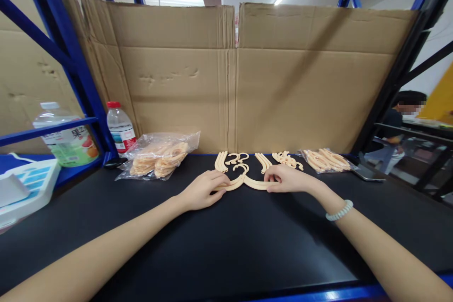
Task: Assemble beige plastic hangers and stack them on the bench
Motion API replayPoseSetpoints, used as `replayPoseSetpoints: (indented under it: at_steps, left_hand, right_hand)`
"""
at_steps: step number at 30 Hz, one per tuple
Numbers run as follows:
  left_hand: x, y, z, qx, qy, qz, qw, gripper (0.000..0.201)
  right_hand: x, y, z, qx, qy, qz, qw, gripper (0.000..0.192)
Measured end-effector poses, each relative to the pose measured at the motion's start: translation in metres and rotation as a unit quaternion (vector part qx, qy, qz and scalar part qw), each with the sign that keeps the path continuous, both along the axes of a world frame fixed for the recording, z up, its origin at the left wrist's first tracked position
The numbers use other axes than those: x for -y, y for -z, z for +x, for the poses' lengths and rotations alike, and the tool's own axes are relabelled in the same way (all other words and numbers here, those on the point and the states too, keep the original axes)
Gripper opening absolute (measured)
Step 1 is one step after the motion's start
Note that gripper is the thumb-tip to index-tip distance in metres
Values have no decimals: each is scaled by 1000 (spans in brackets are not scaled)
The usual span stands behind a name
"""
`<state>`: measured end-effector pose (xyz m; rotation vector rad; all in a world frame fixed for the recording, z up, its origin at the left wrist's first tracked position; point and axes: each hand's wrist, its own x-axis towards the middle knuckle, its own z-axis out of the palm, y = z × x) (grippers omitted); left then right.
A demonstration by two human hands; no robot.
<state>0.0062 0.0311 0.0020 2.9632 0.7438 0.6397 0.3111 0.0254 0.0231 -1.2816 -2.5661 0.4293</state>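
Grip on both ends: the left hand [203, 190] and right hand [286, 178] each pinch an arm of a cream plastic hanger [244, 180] lying flat at the black counter [226, 245] centre. Loose hanger parts [262, 160] sit at 12 o'clock, a bagged batch [159, 156] at 10 o'clock.

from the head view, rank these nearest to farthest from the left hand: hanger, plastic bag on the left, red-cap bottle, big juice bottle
1. Hanger: under the left hand, touching its fingers.
2. Plastic bag: back and to the left on the black table.
3. Red-cap bottle: farther left, by the blue post.
4. Juice bottle: far left, behind the blue rail.
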Motion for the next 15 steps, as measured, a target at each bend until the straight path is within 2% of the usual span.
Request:
replayPoseSetpoints:
  at_steps: [8, 15]
  left_hand:
    - [1, 1, 0, 3, 4, 2, 1000, 21]
    - [1, 3, -1, 0, 10, 4, 1000, 19]
  right_hand:
    - [2, -2, -1, 10, 6, -17, 1000, 9]
    - [-1, 4, 0, 25, 18, -19, 999, 12]
